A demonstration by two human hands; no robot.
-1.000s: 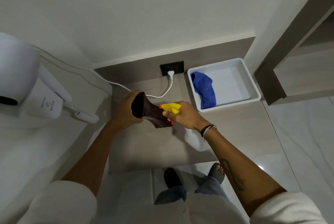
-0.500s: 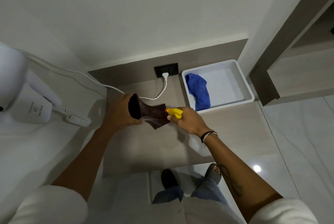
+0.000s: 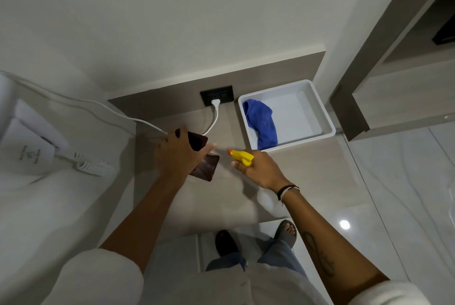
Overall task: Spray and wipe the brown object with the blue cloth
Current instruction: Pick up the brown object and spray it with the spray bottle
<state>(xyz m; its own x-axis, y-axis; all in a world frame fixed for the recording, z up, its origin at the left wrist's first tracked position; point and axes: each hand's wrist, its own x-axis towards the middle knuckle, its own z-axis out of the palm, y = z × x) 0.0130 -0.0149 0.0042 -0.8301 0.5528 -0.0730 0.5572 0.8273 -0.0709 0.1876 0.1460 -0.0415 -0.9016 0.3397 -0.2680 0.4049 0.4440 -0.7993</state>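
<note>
My left hand (image 3: 179, 157) grips the brown object (image 3: 205, 168), a dark, flared piece, and holds it above the beige counter (image 3: 221, 201); the hand covers much of its middle. My right hand (image 3: 261, 171) holds a spray bottle with a yellow nozzle (image 3: 242, 156) that points left at the brown object, a short gap away. The bottle's white body (image 3: 267, 202) shows below my wrist. The blue cloth (image 3: 262, 125) lies crumpled in the left side of a white tray (image 3: 322, 117) at the back right of the counter.
A black wall socket (image 3: 216, 95) with a white plug and cable (image 3: 213, 120) sits behind my left hand. A white wall-mounted hair dryer (image 3: 27, 142) with a coiled cord hangs at the left. A shelf unit (image 3: 369, 97) stands to the right. My feet show on the tiled floor (image 3: 394, 194) below.
My left hand has turned the brown object, so its back now covers more of it. The spray nozzle has drawn back to the right, opening a gap.
</note>
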